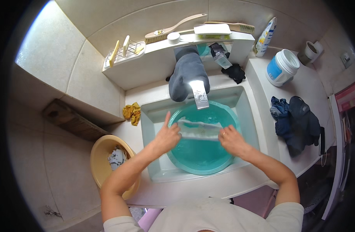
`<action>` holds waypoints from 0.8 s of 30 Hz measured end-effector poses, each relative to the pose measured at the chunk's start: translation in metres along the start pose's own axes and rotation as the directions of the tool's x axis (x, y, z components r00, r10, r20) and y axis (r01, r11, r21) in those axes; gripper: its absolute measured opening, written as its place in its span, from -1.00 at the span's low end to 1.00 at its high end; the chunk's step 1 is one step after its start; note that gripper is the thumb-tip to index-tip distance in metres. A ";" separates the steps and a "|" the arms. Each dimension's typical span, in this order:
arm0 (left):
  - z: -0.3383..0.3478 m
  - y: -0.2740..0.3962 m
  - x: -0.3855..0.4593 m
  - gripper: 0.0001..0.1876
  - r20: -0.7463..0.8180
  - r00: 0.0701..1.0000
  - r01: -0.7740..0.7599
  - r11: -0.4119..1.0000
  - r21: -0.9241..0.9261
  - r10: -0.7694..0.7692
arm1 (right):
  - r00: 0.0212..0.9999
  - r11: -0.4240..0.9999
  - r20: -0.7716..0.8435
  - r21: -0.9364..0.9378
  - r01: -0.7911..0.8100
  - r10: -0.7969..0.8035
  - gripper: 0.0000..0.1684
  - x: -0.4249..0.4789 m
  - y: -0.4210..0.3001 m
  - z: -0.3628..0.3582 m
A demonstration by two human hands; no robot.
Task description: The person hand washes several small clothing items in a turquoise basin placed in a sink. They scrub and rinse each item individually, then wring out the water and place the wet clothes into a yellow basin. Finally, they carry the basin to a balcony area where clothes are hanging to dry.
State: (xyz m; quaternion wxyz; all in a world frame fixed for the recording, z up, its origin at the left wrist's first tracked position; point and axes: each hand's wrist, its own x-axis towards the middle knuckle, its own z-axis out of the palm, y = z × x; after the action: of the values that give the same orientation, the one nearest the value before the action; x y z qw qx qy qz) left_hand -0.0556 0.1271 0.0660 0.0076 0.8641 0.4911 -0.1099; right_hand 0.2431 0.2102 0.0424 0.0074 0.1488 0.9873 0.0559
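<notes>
A wet, pale, translucent piece of fabric (200, 131) is stretched between my two hands, slightly blurred. My left hand (168, 136) grips its left end, with one finger pointing up. On the right end, my right hand (231, 140) is closed, a ring on one finger. Below the fabric is a round teal plastic basin (201, 170) holding water, set inside a white rectangular sink (161, 175). Above the basin's far rim juts a shiny metal tap spout (201, 97), with a dark grey cloth (187, 74) around its base.
To the left stand a yellow bucket (97, 156) with light-coloured cloth inside and a crumpled mustard cloth (132, 113). Dark clothes (300, 124) and a white tub (283, 68) occupy the right counter. Scrubbing brushes (157, 36) and a soap rack (126, 52) line the back ledge.
</notes>
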 end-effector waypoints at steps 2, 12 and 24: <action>0.037 0.030 -0.010 -0.58 0.204 0.976 -0.040 0.987 -0.156 0.072 | 0.979 0.976 0.178 0.209 0.060 -0.098 -0.78 -0.018 -0.018 0.031; 0.107 0.083 0.082 -0.03 0.241 0.932 0.347 0.858 -0.380 -0.271 | 0.810 0.782 0.463 0.324 -0.533 0.360 0.07 0.046 -0.018 0.109; 0.121 0.079 0.094 -0.39 0.328 0.896 0.440 0.495 -0.750 -0.300 | 0.593 0.206 0.592 0.591 -0.780 0.546 -0.15 0.028 -0.019 0.128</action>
State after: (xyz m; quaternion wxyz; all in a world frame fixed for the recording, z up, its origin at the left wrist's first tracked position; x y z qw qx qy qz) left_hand 0.0356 0.1510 -0.0776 0.4135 0.6267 0.6577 0.0602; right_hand 0.2149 0.2138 -0.0869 0.0395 0.5517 0.7165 -0.4251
